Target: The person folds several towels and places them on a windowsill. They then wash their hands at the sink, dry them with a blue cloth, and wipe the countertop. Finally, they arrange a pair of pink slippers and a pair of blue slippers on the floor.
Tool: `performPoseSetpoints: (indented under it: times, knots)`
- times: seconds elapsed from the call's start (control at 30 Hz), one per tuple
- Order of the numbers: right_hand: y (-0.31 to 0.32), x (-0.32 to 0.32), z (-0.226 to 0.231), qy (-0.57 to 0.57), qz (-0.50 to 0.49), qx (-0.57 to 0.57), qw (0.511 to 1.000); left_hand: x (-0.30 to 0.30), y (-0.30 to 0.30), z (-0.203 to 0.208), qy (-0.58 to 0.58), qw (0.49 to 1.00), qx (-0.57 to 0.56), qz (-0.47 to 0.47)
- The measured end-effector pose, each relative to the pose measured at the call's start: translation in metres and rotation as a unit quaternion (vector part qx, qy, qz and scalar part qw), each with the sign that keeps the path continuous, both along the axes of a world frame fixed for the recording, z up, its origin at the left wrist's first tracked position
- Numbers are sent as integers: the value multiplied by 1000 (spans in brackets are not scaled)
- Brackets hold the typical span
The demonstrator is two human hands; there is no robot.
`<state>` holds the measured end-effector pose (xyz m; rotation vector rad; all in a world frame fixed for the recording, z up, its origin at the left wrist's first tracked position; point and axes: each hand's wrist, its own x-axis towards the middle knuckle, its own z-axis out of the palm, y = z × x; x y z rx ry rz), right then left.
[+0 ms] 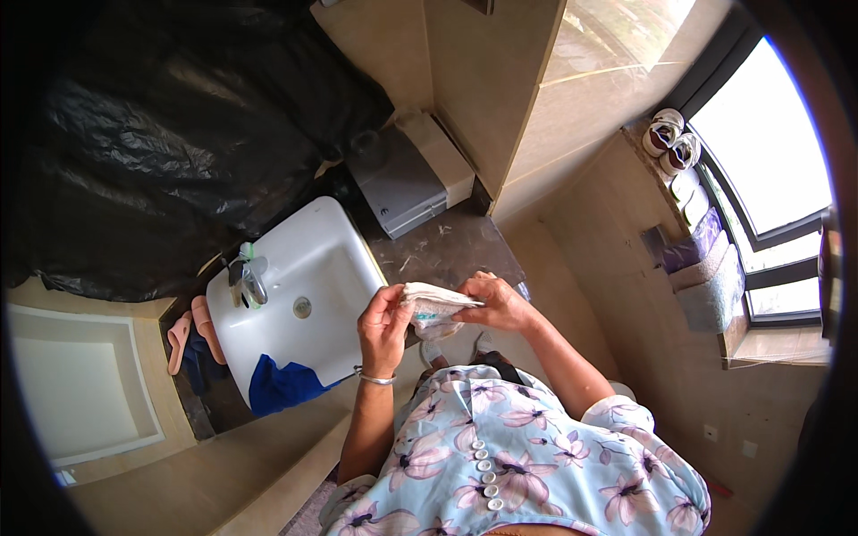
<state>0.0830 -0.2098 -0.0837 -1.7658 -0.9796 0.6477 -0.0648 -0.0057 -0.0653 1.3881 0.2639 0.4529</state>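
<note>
White folded cloth (433,302), centre: held by left hand (384,329), right hand (493,304). White sink (338,272), centre left; blue cloth (281,386) over rim. Grey box (389,183) on worktop (451,250), upper centre.

- two bare hands (382,323)
- one folded white cloth (438,297)
- one white ceramic sink (344,259)
- one crumpled blue cloth (281,387)
- two pink open-toed slippers (208,330)
- two white shoes (681,154)
- one silver bracelet (379,381)
</note>
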Motion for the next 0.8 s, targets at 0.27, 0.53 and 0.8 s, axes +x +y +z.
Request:
performPoseSetpoints:
  times: [0.27, 0.53, 0.8]
  knots:
    - [-10, 18, 26, 33, 12, 27, 999, -6, 11, 11, -31, 998, -7, 57]
    - [-13, 21, 38, 99, -125, 126, 979, 3, 15, 22, -57, 995, -3, 81]
    - [-2, 20, 44, 133, -223, 230, 938, 20, 15, 21, -61, 992, -22, 107]
